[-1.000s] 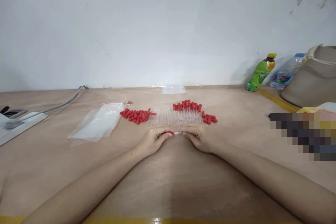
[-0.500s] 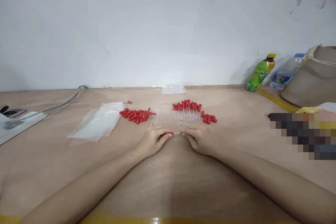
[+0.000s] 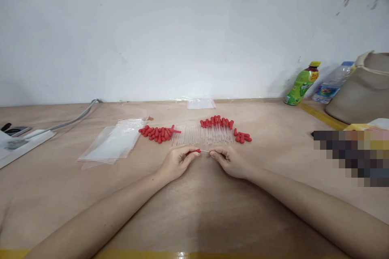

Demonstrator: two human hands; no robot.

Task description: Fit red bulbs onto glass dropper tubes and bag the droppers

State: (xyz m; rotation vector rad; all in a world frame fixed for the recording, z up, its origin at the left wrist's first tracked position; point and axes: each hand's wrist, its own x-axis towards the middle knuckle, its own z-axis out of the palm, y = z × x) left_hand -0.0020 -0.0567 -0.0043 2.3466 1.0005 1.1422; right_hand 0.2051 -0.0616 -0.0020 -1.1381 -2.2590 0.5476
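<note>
My left hand (image 3: 179,162) pinches a red rubber dropper bulb (image 3: 197,151), its narrow end pointing right. In my right hand (image 3: 229,162) a thin clear dropper tube (image 3: 205,151) is pinched, its left end meeting the bulb; how deep it sits I cannot tell. Just beyond my hands lies a row of bare clear tubes (image 3: 185,135). Right of these are several tubes capped with red bulbs (image 3: 216,122). Loose red bulbs form a pile (image 3: 156,133) on the left, and a smaller group (image 3: 242,137) lies on the right.
Clear plastic bags (image 3: 112,141) lie left of the bulbs, another bag (image 3: 201,104) by the wall. A grey cable (image 3: 75,119) runs at the left. A green bottle (image 3: 302,83), a water bottle (image 3: 331,85) and a beige container (image 3: 355,89) stand at the right rear.
My right fingers have curled into a tighter pinch on the tube. The bulb and tube have risen slightly in view, and the tube now slants a little.
</note>
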